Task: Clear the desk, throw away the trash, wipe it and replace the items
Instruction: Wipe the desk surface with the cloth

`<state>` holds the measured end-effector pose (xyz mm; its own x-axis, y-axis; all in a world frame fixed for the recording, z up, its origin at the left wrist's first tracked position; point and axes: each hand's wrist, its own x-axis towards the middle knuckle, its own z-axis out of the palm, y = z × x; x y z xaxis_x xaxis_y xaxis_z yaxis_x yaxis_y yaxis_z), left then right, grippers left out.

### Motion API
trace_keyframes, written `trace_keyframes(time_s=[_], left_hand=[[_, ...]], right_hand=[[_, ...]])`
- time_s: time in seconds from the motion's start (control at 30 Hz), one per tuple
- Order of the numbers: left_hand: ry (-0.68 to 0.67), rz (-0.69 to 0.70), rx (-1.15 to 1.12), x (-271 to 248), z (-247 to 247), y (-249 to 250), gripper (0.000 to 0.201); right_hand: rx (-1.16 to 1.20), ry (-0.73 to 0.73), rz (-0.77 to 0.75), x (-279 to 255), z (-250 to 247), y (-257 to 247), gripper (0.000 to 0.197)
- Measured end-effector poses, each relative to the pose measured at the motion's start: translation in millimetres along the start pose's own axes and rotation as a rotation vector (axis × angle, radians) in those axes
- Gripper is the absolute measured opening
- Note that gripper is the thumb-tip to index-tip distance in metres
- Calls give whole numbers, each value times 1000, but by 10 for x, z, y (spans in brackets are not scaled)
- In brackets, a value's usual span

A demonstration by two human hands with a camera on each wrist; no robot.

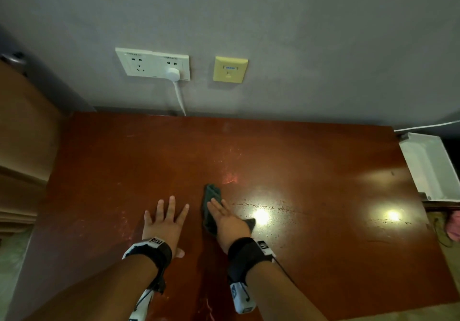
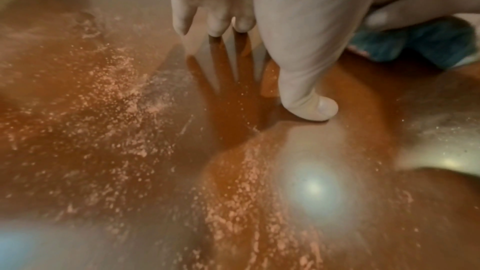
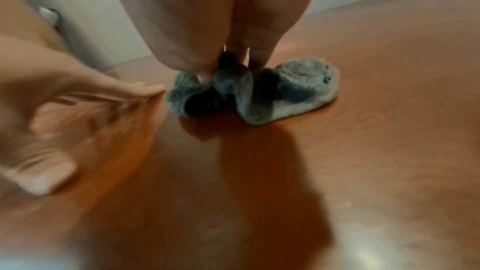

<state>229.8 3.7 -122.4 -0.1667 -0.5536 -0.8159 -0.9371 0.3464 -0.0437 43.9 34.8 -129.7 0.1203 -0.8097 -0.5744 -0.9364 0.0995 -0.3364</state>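
On glossy, scuffed red-brown desk: right hand flat, fingers straight together, pressing fuzzy crumpled teal cloth; left hand flat beside, fingers spread. Grey wall behind.

Grey wall; 2 white sockets; yellow data port

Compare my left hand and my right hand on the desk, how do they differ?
The left hand lies on the bare desk; the right hand presses on the dark cloth. The left hand's fingers are spread wide; the right hand's fingers are straight and close together. Both hands lie palm down, each with a black wrist strap.
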Motion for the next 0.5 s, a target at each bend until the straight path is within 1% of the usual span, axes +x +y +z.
trace_keyframes(time_s=[0.07,0.17,0.2,0.3,0.37,0.4,0.5], left_hand=[[-7,5,-1,-6,-2,5,122],[-10,-1,-4,-3,2,8,122],[-13,-2,-5,1,4,11,122],[-24,6,-8,14,-3,20,122],[-35,9,-12,23,-11,23,122],[-36,10,-10,31,-14,24,122],[-44,8,-10,41,-10,24,123]], right_hand=[[86,85,113,-83,-130,355,89],[250,202,358,-252,-374,1084,71],[280,239,432,-315,-460,1346,67],[321,292,618,-478,-727,2016,72],[308,285,708,-501,-829,2249,76],[296,283,727,-477,-849,2293,76],[263,273,747,-305,-824,2222,76]])
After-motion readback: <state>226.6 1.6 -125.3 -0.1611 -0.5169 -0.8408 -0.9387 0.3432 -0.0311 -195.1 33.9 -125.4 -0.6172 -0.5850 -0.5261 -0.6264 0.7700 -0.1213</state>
